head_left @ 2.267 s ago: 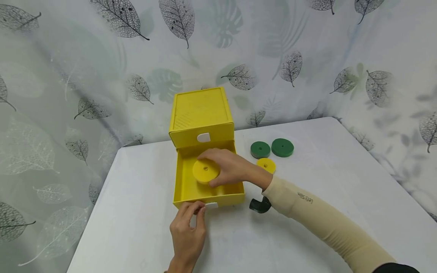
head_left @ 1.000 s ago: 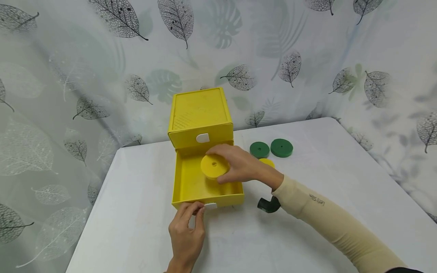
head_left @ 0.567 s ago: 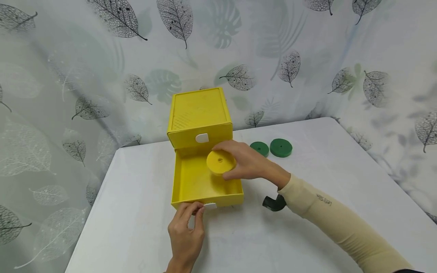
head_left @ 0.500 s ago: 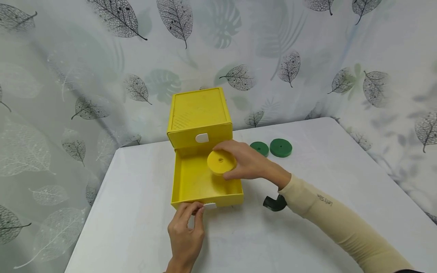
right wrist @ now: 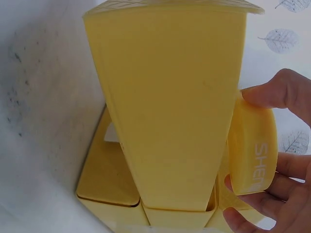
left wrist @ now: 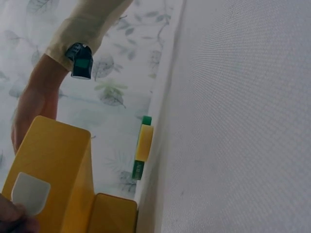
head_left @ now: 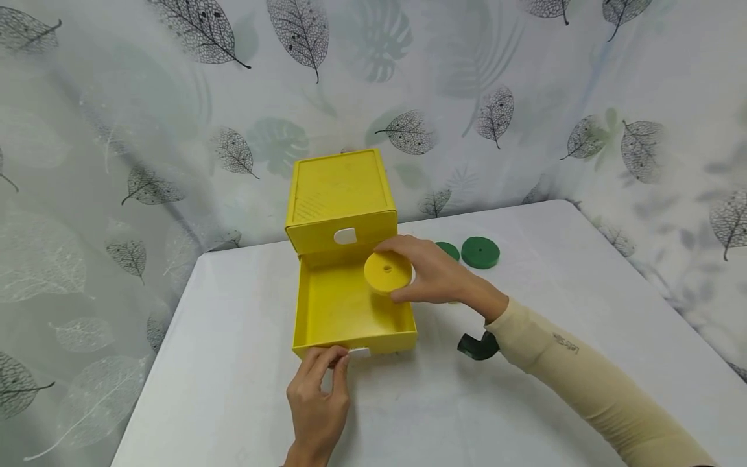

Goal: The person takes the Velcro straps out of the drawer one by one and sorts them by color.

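Observation:
My right hand (head_left: 434, 272) grips a thick yellow disc (head_left: 380, 280) by its edge, thumb on one side and fingers on the other. The disc has a small centre hole, and white letters show on its rim in the right wrist view. It is held over the right part of a pulled-out yellow drawer (head_left: 332, 301). In the right wrist view the disc (right wrist: 255, 145) stands beside the drawer's side wall (right wrist: 170, 97), at its open side. My left hand (head_left: 318, 399) pinches the white tab (head_left: 359, 352) at the drawer's front.
The yellow drawer box (head_left: 341, 188) stands behind, its upper drawer shut with a white tab (head_left: 345, 236). Green discs (head_left: 481, 253) lie to the right on the white table (head_left: 233, 363). Another yellow disc (left wrist: 144, 143) is mostly hidden by my right arm. A dark wrist camera (head_left: 478, 346) hangs at that wrist.
My right hand has lifted the yellow disc from the middle of the drawer up and to the right. The left hand has stayed at the drawer's front tab.

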The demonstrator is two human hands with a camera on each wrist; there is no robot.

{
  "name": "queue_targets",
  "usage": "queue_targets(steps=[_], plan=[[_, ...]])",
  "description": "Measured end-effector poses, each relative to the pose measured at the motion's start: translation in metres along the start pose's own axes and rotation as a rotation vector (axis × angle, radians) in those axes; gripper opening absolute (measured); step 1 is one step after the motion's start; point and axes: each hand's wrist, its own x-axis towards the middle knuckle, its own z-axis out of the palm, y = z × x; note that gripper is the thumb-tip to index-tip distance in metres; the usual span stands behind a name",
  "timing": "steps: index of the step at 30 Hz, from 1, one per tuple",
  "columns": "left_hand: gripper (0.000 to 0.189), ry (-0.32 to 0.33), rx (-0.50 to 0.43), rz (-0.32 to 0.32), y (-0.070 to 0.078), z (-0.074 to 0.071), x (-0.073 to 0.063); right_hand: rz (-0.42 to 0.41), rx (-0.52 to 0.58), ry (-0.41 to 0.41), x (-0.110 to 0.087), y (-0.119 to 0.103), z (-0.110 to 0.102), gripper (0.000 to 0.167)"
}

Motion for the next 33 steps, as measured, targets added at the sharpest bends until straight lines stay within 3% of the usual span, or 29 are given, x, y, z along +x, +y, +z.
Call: queue_targets(steps=[21,33], plan=[[0.022,0.005,0.011,0.006,0.002,0.001,0.001,0.026,-0.065,0.081,-0.021,0.021,-0.027,0.072],[0.023,0.005,0.008,-0.005,0.002,0.001,0.0,0.126,-0.081,0.123,-0.036,0.036,-0.042,0.072]])
